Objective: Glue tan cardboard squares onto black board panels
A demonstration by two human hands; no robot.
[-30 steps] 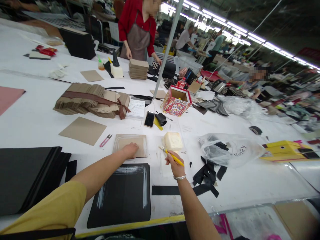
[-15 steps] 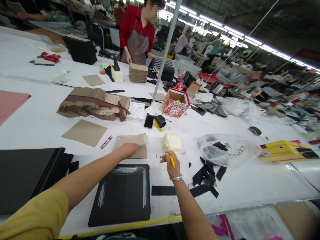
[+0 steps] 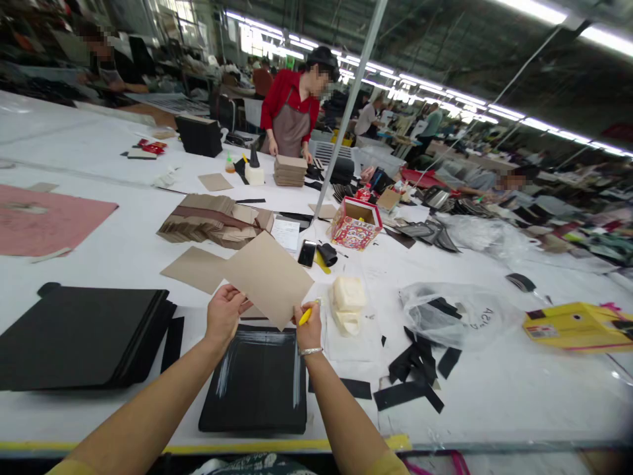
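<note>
A tan board (image 3: pixel 270 278) is raised in the air, tilted, above the top of a black sheet stack. My left hand (image 3: pixel 223 315) grips its left corner. At its right corner my right hand (image 3: pixel 308 328) pinches the edge while also holding a yellow tool (image 3: pixel 305 316). The black sheet (image 3: pixel 260 389) lies below my hands with whitish streaks along its top, left and right edges. A cream block-shaped container (image 3: pixel 348 295) stands on the table, right of the board. Another tan board (image 3: pixel 194 269) lies flat behind my left hand.
Black sheets (image 3: pixel 84 336) are stacked at the left. A bundle of tan boards (image 3: pixel 212 221), a phone (image 3: pixel 307 253) and a red patterned box (image 3: pixel 356 224) are farther back. Right are a plastic bag (image 3: pixel 459 313), black strips (image 3: pixel 413 369) and a yellow box (image 3: pixel 578 325). A person in red stands across the table.
The tan board has been lifted from the table, and both my hands now hold it. My right hand has moved left from the cream container, keeping the yellow tool. The view has shifted.
</note>
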